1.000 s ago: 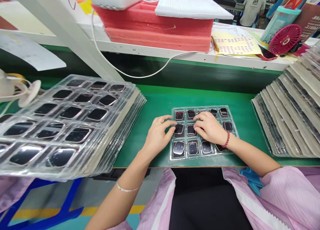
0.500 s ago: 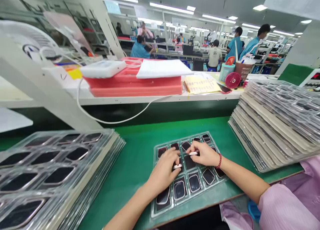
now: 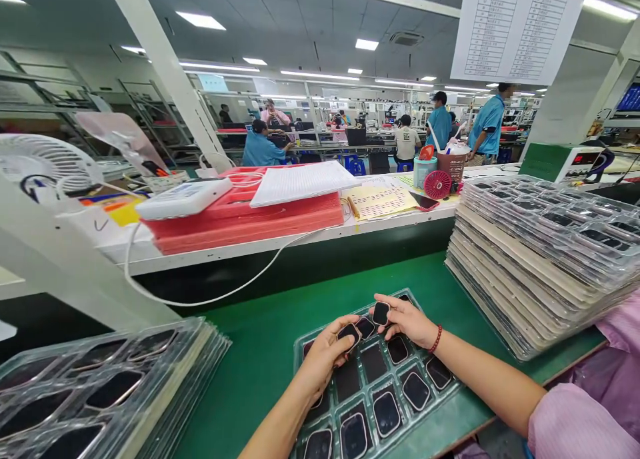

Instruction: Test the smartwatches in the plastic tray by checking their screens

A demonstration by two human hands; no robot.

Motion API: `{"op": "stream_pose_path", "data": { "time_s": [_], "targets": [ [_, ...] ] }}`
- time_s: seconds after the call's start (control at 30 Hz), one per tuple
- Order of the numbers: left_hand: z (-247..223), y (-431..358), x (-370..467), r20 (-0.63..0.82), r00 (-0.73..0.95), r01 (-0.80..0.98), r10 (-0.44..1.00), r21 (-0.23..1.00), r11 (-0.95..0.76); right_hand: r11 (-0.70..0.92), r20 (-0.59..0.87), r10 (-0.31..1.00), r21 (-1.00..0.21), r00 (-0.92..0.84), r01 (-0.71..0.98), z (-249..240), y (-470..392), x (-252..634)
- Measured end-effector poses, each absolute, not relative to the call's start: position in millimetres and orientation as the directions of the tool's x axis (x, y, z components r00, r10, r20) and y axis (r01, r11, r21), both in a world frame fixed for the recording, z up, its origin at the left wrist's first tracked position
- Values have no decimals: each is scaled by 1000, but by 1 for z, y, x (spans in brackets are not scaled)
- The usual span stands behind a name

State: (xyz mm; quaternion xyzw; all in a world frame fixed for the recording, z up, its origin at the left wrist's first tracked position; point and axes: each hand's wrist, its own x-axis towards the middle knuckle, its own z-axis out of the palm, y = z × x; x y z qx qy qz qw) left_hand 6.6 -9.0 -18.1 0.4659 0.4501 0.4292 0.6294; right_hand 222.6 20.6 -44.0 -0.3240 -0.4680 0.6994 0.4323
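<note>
My left hand (image 3: 323, 356) pinches a smartwatch case (image 3: 349, 338), a dark rounded square with a thin metallic rim, between thumb and fingers. Another smartwatch case (image 3: 381, 314) is held by its edges in my right hand (image 3: 411, 324), which wears a red bead bracelet (image 3: 437, 339). Both dark faces are turned up towards me, a short way apart above a clear plastic tray (image 3: 347, 381). Two compartments in the tray's middle hold no case. Around them, similar cases (image 3: 387, 414) lie in their compartments; my hands hide part of the far rows.
Stacked filled trays stand at left (image 3: 150, 386) and, higher, at right (image 3: 520, 266) on the green mat (image 3: 250, 352). Behind, a shelf carries red foam (image 3: 250, 226), papers (image 3: 305, 181), a small pink fan (image 3: 437, 184) and cups. A white cable (image 3: 220, 298) droops from it.
Both cases, earlier seen edge-on low over the tray, are now turned with their dark faces towards me. My view has tilted upward, so the table sits lower in the picture.
</note>
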Motion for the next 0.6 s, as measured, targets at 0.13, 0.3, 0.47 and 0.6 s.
{"op": "stream_pose_path", "data": {
  "time_s": [0.13,0.3,0.47,0.6],
  "targets": [
    [-20,-14,0,-184,273,-232,944,940,250,-191,-26,887,-929,-461,-315,-44,19,224],
    [-12,-18,-1,-183,271,-247,945,935,252,-227,-29,869,-911,-493,-346,-39,15,225],
    [-14,-18,-1,-193,344,-265,919,919,292,-250,-37,858,-902,-513,-352,-38,14,224],
    [-16,-18,-1,-186,356,-278,916,915,294,-247,-39,854,-907,-518,-340,-39,14,225]
  ]
}}
